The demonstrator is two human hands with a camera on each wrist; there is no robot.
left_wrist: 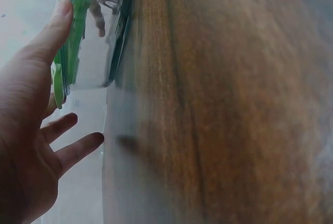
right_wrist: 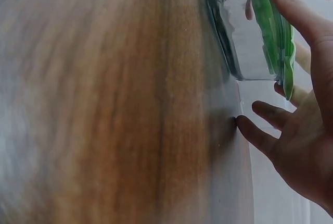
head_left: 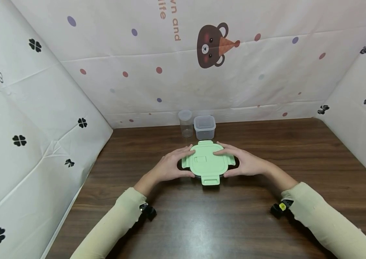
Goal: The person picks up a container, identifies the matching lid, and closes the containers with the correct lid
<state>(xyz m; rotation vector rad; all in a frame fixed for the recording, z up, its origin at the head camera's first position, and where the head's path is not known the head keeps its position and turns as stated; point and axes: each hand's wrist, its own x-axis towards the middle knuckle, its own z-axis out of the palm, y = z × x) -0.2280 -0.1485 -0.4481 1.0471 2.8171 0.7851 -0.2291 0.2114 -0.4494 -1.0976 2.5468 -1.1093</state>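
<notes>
A glass food container with a light green snap lid (head_left: 207, 162) sits in the middle of the table. Its clear wall (left_wrist: 96, 60) shows below the lid edge in the left wrist view. At its left side my left hand (head_left: 172, 165) holds the lid's rim between thumb and fingers. My right hand (head_left: 245, 162) grips the opposite side in the same way. The lid's side flaps (head_left: 231, 160) lie between the thumb and fingers of each hand. In both wrist views the lower fingers (right_wrist: 260, 135) spread free of the container.
Behind the container stand a clear round jar (head_left: 186, 124) with a pale lid and a small translucent square tub (head_left: 204, 127), side by side near the back edge. White printed sheets (head_left: 183, 86) rise behind and at both sides of the dark wood table (head_left: 195, 223).
</notes>
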